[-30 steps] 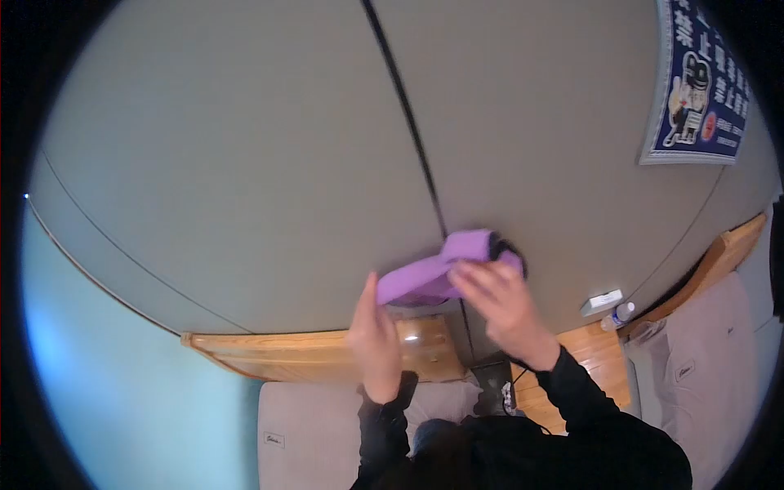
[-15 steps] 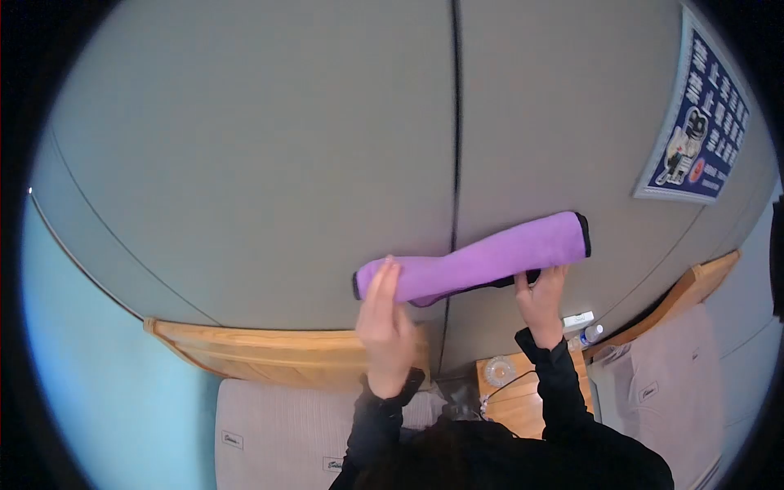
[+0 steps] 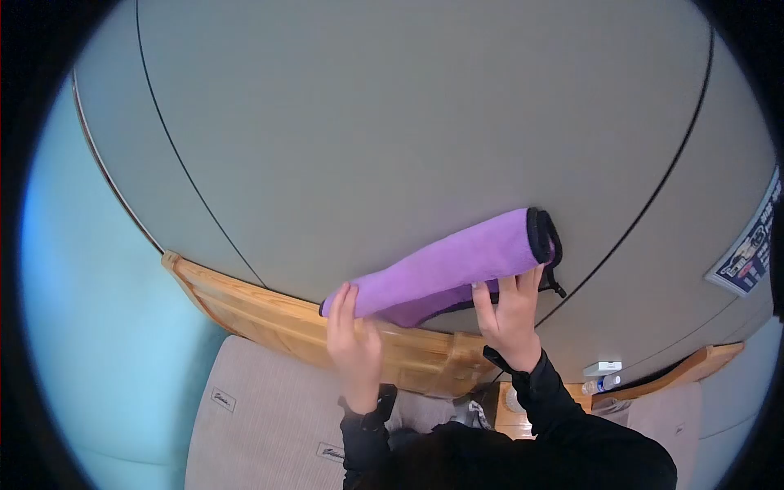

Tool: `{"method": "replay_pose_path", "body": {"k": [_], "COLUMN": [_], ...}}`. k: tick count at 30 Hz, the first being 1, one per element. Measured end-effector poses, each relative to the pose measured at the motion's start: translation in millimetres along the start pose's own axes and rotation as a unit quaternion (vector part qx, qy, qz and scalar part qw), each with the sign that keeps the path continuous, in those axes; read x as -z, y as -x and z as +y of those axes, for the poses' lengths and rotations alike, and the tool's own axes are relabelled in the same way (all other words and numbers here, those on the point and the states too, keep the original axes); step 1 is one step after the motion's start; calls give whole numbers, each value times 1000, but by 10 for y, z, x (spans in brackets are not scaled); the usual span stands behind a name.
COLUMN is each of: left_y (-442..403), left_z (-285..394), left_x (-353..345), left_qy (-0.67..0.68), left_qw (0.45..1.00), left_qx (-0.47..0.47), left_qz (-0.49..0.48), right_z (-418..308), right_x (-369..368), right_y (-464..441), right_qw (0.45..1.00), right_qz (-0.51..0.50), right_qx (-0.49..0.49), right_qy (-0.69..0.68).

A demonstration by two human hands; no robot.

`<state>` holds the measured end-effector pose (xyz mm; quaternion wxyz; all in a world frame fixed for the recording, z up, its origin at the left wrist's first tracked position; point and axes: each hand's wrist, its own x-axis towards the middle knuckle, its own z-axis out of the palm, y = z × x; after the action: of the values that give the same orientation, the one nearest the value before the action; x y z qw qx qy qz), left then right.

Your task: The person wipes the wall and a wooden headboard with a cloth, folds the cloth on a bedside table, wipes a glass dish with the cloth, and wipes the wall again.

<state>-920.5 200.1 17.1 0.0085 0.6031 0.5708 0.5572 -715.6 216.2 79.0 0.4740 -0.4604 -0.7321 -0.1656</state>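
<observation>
A purple towel [image 3: 445, 261] with black edging is folded into a long strip and lies slantwise before the grey wall panels [image 3: 408, 122], its right end higher. The fingers of my left hand [image 3: 355, 351] are bent over its lower left end; the thumb is hidden. Near the right end, my right hand [image 3: 514, 322] grips the lower edge, with fingertips tucked at the fold. Below the strip hangs a loose purple flap with a black border, and a short black cord end sticks out at the right.
A wooden headboard [image 3: 302, 322] and a bed with a pale mattress [image 3: 253, 433] stand below left. Between the beds is a wooden table [image 3: 510, 420]; a white box [image 3: 603, 367] and a bottle [image 3: 600, 385] are near it. A blue poster [image 3: 747, 253] hangs far right.
The view has turned toward the left, so the poster and table sit farther right. Both hands stay on the towel, whose left end now appears lower and farther left.
</observation>
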Motion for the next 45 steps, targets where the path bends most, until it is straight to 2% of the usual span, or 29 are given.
{"method": "replay_pose_path", "body": {"k": [4,8,10,13,16,20,23,27,32,35,38,41,42,45], "left_y": [-4,-24,25,97,224,442,610,750,817,777,627,493,461,348], "left_z": [-22,58,197,526,873,1270,1551,1763,1772,1700,1543,1293,1172,862], "left_x": [-33,-252,-374,-545,-692,-1020,-1164,-1304,-1352,-1260,-1133,-978,-921,-766], "left_qy": [13,49,41,20,30,0,-16,-24,-31,-29,-36,-53,-79,-99], "left_qw": [995,986,981,970,955,935,914,892,903,912,926,942,944,959], "left_qx": [-58,-90,-117,-165,-163,-285,-296,-350,-326,-303,-277,-258,-253,-201], "left_qz": [-82,-132,-150,-176,-246,-212,-276,-284,-277,-274,-255,-209,-195,-174], "right_z": [33,164,332,631,912,1298,1524,1649,1501,1367,1173,920,747,643], "right_x": [-24,98,279,620,962,1365,1605,1779,1926,1838,1705,1471,1368,1004], "right_y": [64,144,248,383,548,874,1112,1409,1438,1296,1079,760,567,318], "right_qw": [1000,997,990,983,974,960,951,934,919,930,939,958,952,969], "right_qz": [-8,24,36,56,79,112,122,98,66,117,120,121,144,43], "right_qx": [-16,-69,-119,-126,-160,-201,-234,-313,-388,-348,-320,-259,-270,-234], "right_qy": [1,34,72,123,141,157,163,142,37,33,-39,15,-28,61]}}
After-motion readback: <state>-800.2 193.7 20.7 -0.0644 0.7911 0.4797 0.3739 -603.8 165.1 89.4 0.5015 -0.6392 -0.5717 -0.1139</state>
